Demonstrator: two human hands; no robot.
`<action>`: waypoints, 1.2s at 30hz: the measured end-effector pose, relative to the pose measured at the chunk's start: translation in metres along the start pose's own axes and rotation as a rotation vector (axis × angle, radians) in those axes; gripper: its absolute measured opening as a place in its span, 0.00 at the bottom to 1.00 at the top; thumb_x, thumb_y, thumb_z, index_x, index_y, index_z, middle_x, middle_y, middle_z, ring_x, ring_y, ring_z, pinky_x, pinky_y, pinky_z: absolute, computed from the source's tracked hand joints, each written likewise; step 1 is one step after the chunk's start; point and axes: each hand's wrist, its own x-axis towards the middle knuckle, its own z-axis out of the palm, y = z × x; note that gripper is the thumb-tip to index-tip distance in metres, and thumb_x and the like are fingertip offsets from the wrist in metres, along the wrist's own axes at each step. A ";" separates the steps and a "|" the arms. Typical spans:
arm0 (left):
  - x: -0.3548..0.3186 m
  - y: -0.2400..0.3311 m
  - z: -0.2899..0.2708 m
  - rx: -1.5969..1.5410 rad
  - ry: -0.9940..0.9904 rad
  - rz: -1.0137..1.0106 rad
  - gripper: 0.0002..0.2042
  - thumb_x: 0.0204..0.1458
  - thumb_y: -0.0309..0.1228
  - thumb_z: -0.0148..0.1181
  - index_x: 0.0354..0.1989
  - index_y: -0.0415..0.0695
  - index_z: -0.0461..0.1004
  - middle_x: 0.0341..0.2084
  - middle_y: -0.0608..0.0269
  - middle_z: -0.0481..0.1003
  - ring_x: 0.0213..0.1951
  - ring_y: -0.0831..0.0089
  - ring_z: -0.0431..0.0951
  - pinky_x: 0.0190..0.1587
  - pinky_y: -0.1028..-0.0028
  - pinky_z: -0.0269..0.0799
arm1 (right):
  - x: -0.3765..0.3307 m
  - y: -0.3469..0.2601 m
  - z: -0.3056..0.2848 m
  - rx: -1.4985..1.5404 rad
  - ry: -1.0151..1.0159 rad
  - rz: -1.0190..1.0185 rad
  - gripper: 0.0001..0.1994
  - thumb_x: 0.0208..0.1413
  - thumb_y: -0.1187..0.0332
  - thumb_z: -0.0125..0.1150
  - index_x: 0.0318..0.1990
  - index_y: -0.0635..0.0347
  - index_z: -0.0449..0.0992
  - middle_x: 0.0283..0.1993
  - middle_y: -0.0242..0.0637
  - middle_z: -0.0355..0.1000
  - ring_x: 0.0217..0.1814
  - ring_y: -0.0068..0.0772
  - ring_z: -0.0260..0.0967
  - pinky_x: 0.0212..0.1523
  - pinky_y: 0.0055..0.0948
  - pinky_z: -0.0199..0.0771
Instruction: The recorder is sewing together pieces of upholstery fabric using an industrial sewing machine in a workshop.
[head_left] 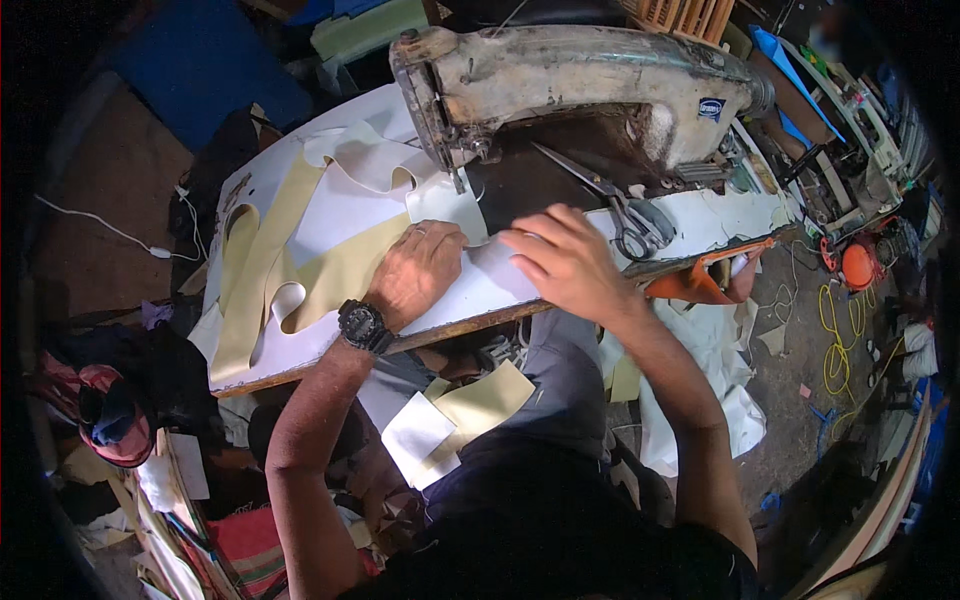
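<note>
A worn sewing machine (570, 75) stands across the far side of the white table, its needle end at the left. Below the needle lies a small white piece of sheet material (446, 207). My left hand (420, 270), with a black watch at the wrist, is closed on the end of a long cream strip (345, 260) that touches the white piece. Leftward the strip loops in folds over the table. My right hand (572, 262) hovers just right of the white piece, fingers bent together; what they pinch, if anything, is too small to tell.
Scissors (625, 215) lie open on the table, right of my right hand. More cream and white pieces (465, 410) rest on my lap. An orange pouch (710, 275) hangs under the table's right edge. A yellow cord (835, 340) lies on the floor at right.
</note>
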 end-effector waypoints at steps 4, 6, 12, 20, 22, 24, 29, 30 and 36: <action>0.002 0.004 0.003 -0.031 0.048 -0.025 0.14 0.50 0.21 0.66 0.45 0.41 0.75 0.43 0.59 0.78 0.45 0.59 0.81 0.50 0.62 0.78 | 0.011 0.008 0.033 -0.054 -0.067 0.012 0.07 0.48 0.73 0.68 0.36 0.59 0.81 0.45 0.33 0.74 0.46 0.39 0.71 0.46 0.38 0.74; 0.005 0.008 -0.001 -0.044 0.042 -0.039 0.15 0.50 0.22 0.66 0.47 0.41 0.75 0.43 0.59 0.79 0.44 0.59 0.81 0.50 0.62 0.78 | 0.011 0.013 0.040 -0.010 -0.091 -0.005 0.05 0.49 0.75 0.67 0.35 0.59 0.81 0.44 0.33 0.74 0.47 0.40 0.72 0.46 0.39 0.74; 0.001 0.008 -0.006 -0.057 0.047 -0.032 0.15 0.49 0.25 0.61 0.47 0.41 0.77 0.46 0.60 0.78 0.47 0.60 0.79 0.51 0.63 0.77 | 0.012 0.013 0.047 0.066 -0.042 -0.004 0.05 0.47 0.76 0.68 0.32 0.60 0.81 0.39 0.33 0.77 0.42 0.38 0.74 0.42 0.35 0.79; -0.002 0.006 -0.009 -0.067 -0.014 -0.038 0.15 0.47 0.23 0.59 0.46 0.40 0.78 0.45 0.60 0.78 0.47 0.61 0.79 0.51 0.65 0.77 | 0.014 0.012 0.044 0.089 -0.040 -0.008 0.04 0.47 0.77 0.70 0.31 0.61 0.80 0.36 0.33 0.79 0.39 0.35 0.75 0.42 0.33 0.80; -0.003 0.007 -0.008 -0.070 -0.009 -0.042 0.14 0.47 0.23 0.59 0.45 0.41 0.78 0.44 0.60 0.79 0.46 0.61 0.79 0.51 0.65 0.77 | 0.011 0.013 0.046 0.078 -0.102 0.029 0.03 0.49 0.74 0.68 0.30 0.60 0.80 0.37 0.34 0.78 0.42 0.38 0.74 0.45 0.36 0.79; -0.003 0.006 -0.004 -0.152 -0.020 -0.116 0.14 0.46 0.21 0.60 0.43 0.42 0.79 0.43 0.61 0.79 0.44 0.62 0.80 0.49 0.65 0.78 | 0.008 0.015 0.046 0.095 -0.134 0.052 0.03 0.50 0.74 0.68 0.33 0.60 0.80 0.39 0.34 0.78 0.43 0.39 0.74 0.46 0.37 0.79; 0.000 0.007 -0.006 -0.210 -0.034 -0.129 0.12 0.49 0.20 0.63 0.43 0.41 0.80 0.42 0.60 0.81 0.43 0.60 0.81 0.48 0.64 0.78 | -0.002 0.005 0.035 0.119 -0.106 0.095 0.11 0.50 0.74 0.70 0.42 0.60 0.80 0.46 0.37 0.78 0.46 0.42 0.76 0.49 0.39 0.78; 0.001 0.010 -0.009 -0.266 -0.043 -0.161 0.11 0.51 0.19 0.64 0.44 0.39 0.81 0.43 0.58 0.81 0.44 0.59 0.81 0.49 0.63 0.78 | -0.004 0.002 0.028 0.185 -0.090 0.197 0.13 0.51 0.74 0.69 0.45 0.60 0.80 0.48 0.38 0.78 0.48 0.44 0.75 0.51 0.39 0.78; 0.003 0.006 -0.020 -0.364 -0.046 -0.187 0.10 0.52 0.23 0.66 0.43 0.40 0.80 0.43 0.58 0.81 0.45 0.59 0.81 0.51 0.62 0.77 | -0.006 0.004 0.019 0.306 -0.150 0.332 0.12 0.54 0.73 0.68 0.46 0.63 0.79 0.49 0.40 0.75 0.48 0.46 0.72 0.51 0.42 0.76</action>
